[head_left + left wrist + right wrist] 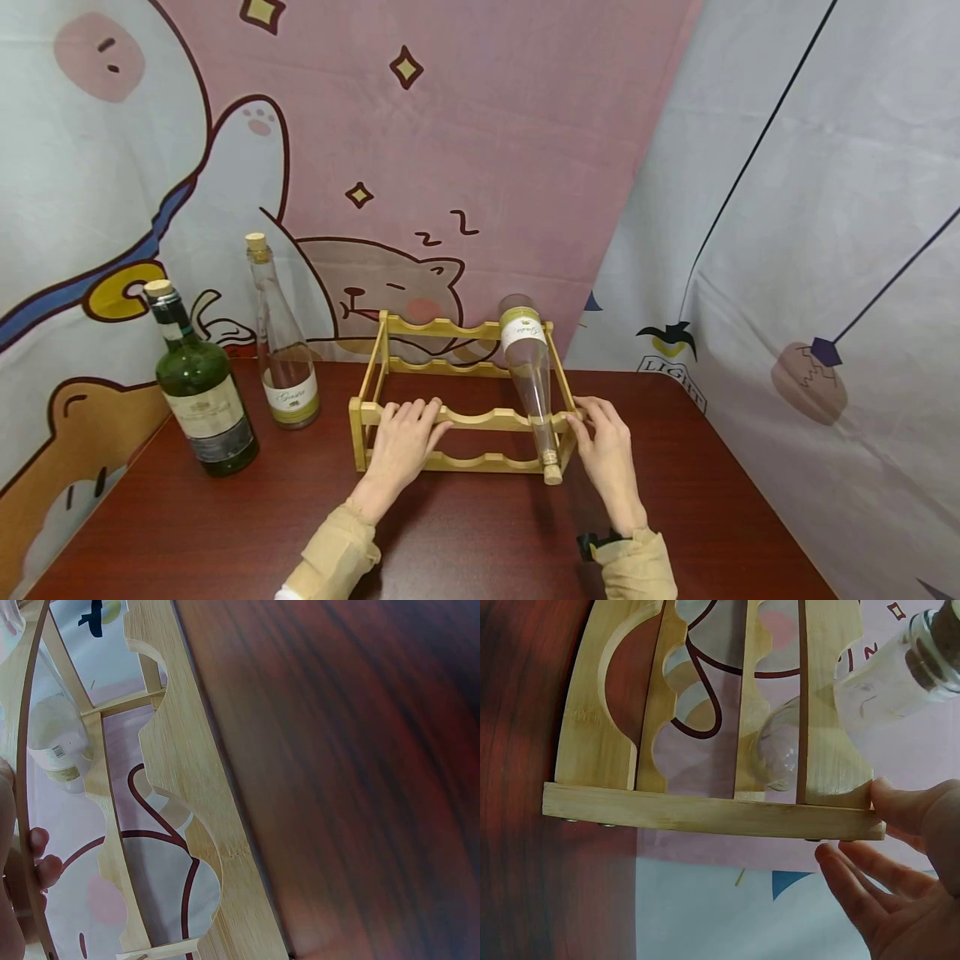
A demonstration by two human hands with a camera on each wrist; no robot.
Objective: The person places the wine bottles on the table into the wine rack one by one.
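A light wooden wine rack (487, 419) with scalloped rails stands on the table. My left hand (401, 442) grips its upper front rail toward the left, with fingertips curled over it in the left wrist view. At the front right corner, my right hand (609, 446) pinches the rack's end piece; the right wrist view shows thumb and fingers (855, 877) on either side. One clear glass bottle (528, 367) with a white and yellow-green label lies in the rack's rightmost hollow. Its corked neck tilts down toward me, close to the right hand.
To the rack's left, a green wine bottle (202, 375) and another clear bottle (288, 375) stand upright, both corked. The dark red-brown tabletop (465, 533) reaches a cartoon-printed cloth (525, 167) behind and at the right.
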